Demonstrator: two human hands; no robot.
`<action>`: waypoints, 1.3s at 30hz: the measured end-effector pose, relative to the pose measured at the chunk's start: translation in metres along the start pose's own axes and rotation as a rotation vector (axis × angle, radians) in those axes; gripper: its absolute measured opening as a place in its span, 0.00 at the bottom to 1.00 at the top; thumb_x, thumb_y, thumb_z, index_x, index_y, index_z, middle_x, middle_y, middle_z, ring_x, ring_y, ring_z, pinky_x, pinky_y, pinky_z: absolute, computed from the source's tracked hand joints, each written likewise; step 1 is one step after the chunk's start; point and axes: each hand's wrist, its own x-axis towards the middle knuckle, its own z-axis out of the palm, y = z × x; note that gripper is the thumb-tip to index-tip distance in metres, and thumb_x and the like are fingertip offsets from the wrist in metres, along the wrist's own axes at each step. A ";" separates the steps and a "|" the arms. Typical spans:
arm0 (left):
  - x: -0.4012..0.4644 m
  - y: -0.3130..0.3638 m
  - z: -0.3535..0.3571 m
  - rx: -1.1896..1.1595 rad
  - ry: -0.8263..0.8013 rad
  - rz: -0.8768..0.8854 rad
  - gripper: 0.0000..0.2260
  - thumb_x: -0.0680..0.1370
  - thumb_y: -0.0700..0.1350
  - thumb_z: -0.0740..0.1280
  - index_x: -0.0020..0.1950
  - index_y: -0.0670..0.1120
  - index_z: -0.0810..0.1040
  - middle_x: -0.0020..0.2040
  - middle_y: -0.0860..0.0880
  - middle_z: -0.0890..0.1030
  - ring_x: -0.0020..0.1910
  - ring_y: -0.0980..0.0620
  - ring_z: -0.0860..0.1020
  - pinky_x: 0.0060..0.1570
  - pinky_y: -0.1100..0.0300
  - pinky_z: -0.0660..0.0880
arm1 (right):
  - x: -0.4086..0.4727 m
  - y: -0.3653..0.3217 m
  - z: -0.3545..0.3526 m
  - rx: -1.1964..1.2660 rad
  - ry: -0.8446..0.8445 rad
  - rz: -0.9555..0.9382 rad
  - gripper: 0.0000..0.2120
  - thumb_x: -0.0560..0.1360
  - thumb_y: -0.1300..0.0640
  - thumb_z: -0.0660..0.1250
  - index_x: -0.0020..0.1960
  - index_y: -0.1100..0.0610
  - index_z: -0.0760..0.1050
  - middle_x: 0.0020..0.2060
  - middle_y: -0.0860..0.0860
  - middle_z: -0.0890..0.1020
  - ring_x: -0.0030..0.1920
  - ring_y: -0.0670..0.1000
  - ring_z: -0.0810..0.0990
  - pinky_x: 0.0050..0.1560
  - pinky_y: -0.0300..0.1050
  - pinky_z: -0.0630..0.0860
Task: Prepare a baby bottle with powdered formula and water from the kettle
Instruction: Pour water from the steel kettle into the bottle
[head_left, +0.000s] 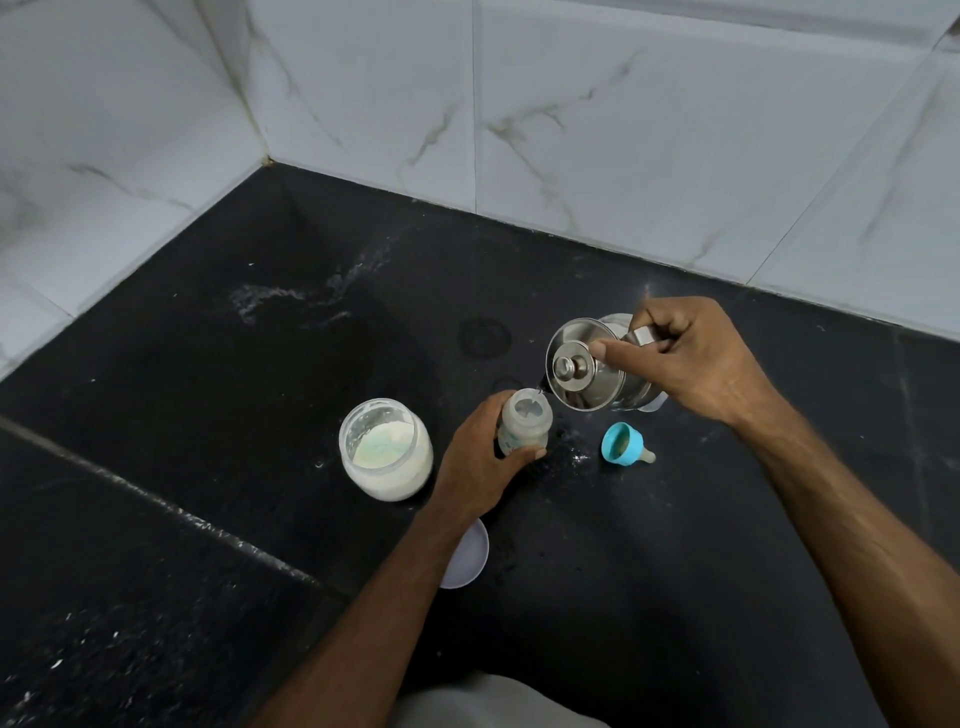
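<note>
a pale round lid (467, 556) lies on the black countertop (208, 415) below marble wall tiles (623, 130).

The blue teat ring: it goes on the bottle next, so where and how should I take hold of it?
Grip the blue teat ring by its round collar, fingers on opposite sides of the rim, coming from above. It lies tipped on the black counter, wide opening toward the bottle, teat pointing right, so the collar is the widest, firmest part; the soft teat would squash and should stay untouched.

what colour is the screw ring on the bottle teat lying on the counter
Light blue, seen in the head view: the teat ring lies on the black counter.
</note>
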 end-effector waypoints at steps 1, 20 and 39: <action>0.000 0.000 0.000 0.001 0.000 -0.002 0.27 0.72 0.46 0.76 0.69 0.47 0.71 0.64 0.51 0.77 0.63 0.55 0.75 0.65 0.53 0.73 | 0.000 0.001 0.001 0.009 0.008 0.008 0.21 0.72 0.53 0.74 0.31 0.64 0.68 0.22 0.46 0.67 0.23 0.45 0.63 0.25 0.35 0.61; 0.000 0.001 -0.002 -0.009 0.006 0.004 0.27 0.72 0.47 0.77 0.68 0.48 0.72 0.63 0.53 0.78 0.63 0.56 0.76 0.64 0.51 0.74 | 0.003 0.025 0.012 0.735 0.383 0.303 0.19 0.71 0.54 0.73 0.25 0.51 0.69 0.25 0.49 0.74 0.24 0.45 0.63 0.22 0.36 0.62; 0.000 0.001 -0.001 -0.045 0.015 -0.018 0.26 0.72 0.49 0.76 0.67 0.49 0.73 0.62 0.55 0.79 0.62 0.55 0.77 0.62 0.50 0.74 | 0.091 0.065 0.084 0.795 0.380 0.450 0.18 0.74 0.58 0.71 0.30 0.53 0.67 0.23 0.47 0.70 0.24 0.46 0.66 0.25 0.40 0.63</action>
